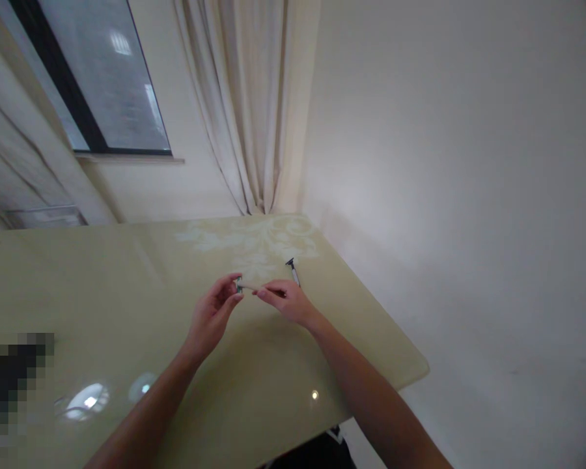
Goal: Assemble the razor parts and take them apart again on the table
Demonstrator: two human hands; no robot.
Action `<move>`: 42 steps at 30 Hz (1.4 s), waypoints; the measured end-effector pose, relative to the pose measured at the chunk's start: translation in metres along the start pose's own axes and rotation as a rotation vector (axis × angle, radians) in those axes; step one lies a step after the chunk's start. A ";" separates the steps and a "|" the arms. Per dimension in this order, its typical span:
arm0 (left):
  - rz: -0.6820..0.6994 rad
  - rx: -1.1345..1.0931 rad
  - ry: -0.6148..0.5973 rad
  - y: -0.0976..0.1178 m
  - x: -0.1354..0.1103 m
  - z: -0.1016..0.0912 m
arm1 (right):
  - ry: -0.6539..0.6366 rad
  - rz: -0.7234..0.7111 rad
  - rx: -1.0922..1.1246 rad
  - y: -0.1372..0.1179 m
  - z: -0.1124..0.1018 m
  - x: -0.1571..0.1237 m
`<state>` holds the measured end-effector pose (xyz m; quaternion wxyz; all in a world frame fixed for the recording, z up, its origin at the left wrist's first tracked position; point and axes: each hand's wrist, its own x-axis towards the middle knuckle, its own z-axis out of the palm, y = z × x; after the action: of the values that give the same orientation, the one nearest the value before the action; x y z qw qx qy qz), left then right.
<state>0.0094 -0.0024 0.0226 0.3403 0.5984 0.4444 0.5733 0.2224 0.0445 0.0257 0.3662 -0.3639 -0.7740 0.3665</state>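
Both my hands meet over the middle of a glossy pale green table [102, 286]. Between them is a small razor [247, 286] with a light handle. My right hand [288, 301] is closed round the handle. My left hand [213, 316] pinches the razor's dark head with thumb and fingertips. A second razor [293, 269] with a dark head lies flat on the table just beyond my right hand, apart from it.
The table has a white floral pattern [254, 241] at its far end and a rounded right corner [420, 368]. A cream curtain [247, 104] hangs in the room's corner. A dark window [102, 78] is at the upper left. A blurred dark patch [10, 384] lies at the left edge.
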 end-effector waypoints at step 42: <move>-0.123 0.438 -0.183 -0.065 0.035 0.033 | 0.546 0.295 -0.134 0.058 -0.065 0.017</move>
<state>0.0310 0.0574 -0.0270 0.2758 0.6791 0.5609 0.3849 0.2856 0.1048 0.0127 0.4785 -0.5803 -0.6086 0.2526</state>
